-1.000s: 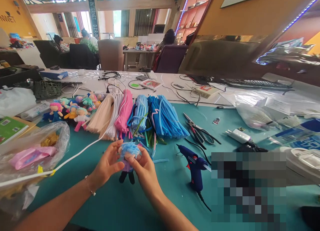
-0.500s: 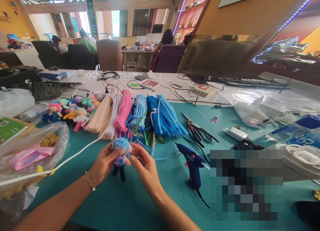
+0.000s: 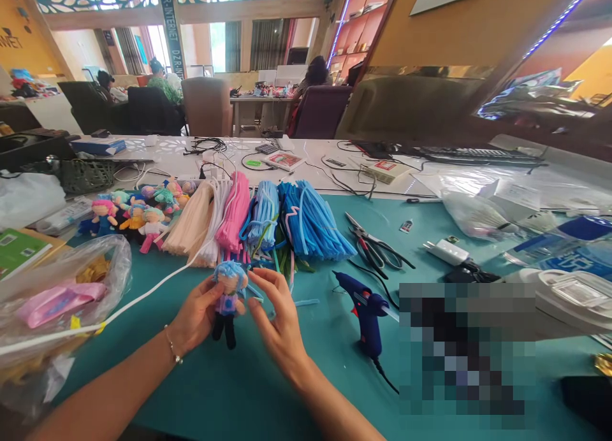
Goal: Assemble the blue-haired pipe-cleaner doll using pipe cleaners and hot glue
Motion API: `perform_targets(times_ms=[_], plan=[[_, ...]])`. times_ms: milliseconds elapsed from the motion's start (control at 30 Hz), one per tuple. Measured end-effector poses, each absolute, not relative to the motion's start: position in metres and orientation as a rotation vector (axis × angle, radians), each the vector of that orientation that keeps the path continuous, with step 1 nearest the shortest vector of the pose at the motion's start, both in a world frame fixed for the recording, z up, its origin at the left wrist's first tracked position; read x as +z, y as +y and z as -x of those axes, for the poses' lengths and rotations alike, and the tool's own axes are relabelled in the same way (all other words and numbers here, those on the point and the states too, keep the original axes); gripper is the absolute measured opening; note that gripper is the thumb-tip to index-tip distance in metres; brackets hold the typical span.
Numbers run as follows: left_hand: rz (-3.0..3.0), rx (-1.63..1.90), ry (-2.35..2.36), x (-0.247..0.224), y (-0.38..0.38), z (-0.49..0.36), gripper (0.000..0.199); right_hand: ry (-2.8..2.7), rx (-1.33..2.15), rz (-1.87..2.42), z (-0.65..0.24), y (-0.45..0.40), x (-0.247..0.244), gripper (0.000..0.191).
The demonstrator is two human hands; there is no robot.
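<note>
A teal mat (image 3: 201,390) covers the near part of the counter. Above it, the left hand (image 3: 196,317), a bracelet at its wrist, is clamped on a small doll (image 3: 227,304) with blue hair, a purple top and dark legs, held upright in front of the person. The right hand (image 3: 282,326) is spread, its fingers apart and just beside the doll's head; whether a fingertip touches it, I cannot tell. Level with the hands, a clear plastic bag (image 3: 122,262) lies to the left and a dark blue glue gun (image 3: 368,317) to the right. Beyond these come metal hand tools (image 3: 362,232), fuzzy stems bundled in beige (image 3: 191,221), pink (image 3: 235,215) and blue (image 3: 315,224), and a cluster of colourful dolls (image 3: 136,215). Farther back, cables (image 3: 210,146) cross the white counter (image 3: 306,181); past it, people (image 3: 315,74) sit near a purple chair (image 3: 320,113) and a tan chair (image 3: 205,106).
</note>
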State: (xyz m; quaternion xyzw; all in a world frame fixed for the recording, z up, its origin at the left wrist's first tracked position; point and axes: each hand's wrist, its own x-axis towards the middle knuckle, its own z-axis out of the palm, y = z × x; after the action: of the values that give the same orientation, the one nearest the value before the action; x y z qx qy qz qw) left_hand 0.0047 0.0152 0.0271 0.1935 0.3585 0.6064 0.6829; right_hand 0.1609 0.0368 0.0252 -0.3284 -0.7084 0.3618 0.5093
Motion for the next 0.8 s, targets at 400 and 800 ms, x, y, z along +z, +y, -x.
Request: perform_targets(times_ms=[400, 800], plan=[[-0.583, 1.383, 0.806, 0.0291, 0.012, -0.0072, 0.032, -1.475, 1.217, 0.855, -0.1568, 0.0393, 0.0239, 0.038], [-0.663, 1.373, 0.89, 0.0303, 0.0093, -0.0095, 0.031, -1.26, 1.558, 0.863, -0.1528, 0.0421, 0.0251, 0.043]])
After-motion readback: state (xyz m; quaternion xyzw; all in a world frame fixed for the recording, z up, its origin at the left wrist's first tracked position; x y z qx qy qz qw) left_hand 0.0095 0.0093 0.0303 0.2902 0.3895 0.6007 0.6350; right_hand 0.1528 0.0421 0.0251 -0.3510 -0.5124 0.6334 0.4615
